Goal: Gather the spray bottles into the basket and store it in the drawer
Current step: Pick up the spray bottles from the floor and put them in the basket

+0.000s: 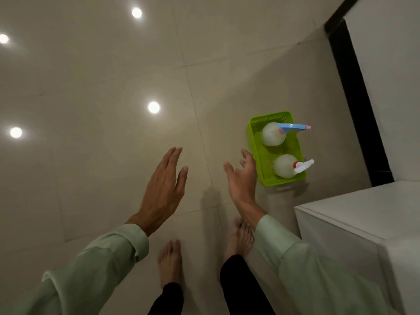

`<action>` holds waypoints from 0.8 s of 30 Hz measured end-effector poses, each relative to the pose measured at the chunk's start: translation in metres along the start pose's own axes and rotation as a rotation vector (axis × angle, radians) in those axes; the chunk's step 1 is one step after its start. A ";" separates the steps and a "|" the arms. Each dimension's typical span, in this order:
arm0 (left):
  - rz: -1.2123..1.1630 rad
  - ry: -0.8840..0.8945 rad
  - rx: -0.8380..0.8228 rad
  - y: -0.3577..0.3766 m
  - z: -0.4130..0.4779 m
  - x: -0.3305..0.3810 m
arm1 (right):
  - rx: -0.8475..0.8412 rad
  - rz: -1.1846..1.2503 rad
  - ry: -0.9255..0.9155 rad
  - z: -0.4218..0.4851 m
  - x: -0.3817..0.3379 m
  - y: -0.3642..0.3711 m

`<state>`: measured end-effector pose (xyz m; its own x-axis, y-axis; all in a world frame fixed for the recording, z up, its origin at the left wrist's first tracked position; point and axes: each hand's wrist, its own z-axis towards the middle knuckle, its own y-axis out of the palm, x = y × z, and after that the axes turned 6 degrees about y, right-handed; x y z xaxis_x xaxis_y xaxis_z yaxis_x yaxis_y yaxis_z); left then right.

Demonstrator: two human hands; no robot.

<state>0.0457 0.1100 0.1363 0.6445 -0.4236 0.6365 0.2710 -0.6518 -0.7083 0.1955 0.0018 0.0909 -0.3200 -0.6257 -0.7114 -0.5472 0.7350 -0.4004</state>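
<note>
The basket (268,153) stands on the floor (113,76) beside a white cabinet (354,226), with both bottles, one (272,134) and the other (285,166), upright inside, so gathering looks done. Both hands are spread and empty, the left (164,189) well apart, the right (242,180) just beside the basket. Next, I judge: grip its rim with both hands, lift level, find the drawer, which is not visible.

Dim, warm light all round, and the glossy floor (91,87) throws back four hot white spots (153,107), blown out with soft halos, left of and beyond the left hand (164,185). Between the hands a faint grey shadow (210,198) lies on the tile. Edges bow, wide-angle stretch on both sleeves. The right hand (242,178) looks smeared, possibly motion blur; the picture is soft and grainy overall.
</note>
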 end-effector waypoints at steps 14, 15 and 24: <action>-0.070 -0.185 0.147 -0.065 -0.187 -0.138 | -0.260 -0.378 -0.399 -0.169 0.021 0.120; -0.076 -0.203 0.153 -0.069 -0.204 -0.150 | -0.287 -0.415 -0.418 -0.184 0.026 0.130; -0.162 -0.437 0.306 -0.076 -0.324 -0.218 | -0.595 -0.771 -0.595 -0.276 0.078 0.199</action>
<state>-0.3473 0.0477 0.1505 0.7964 0.0095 0.6048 0.5444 -0.4469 -0.7099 -0.1519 0.0273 0.1157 0.5904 -0.5174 -0.6194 -0.7699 -0.1308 -0.6246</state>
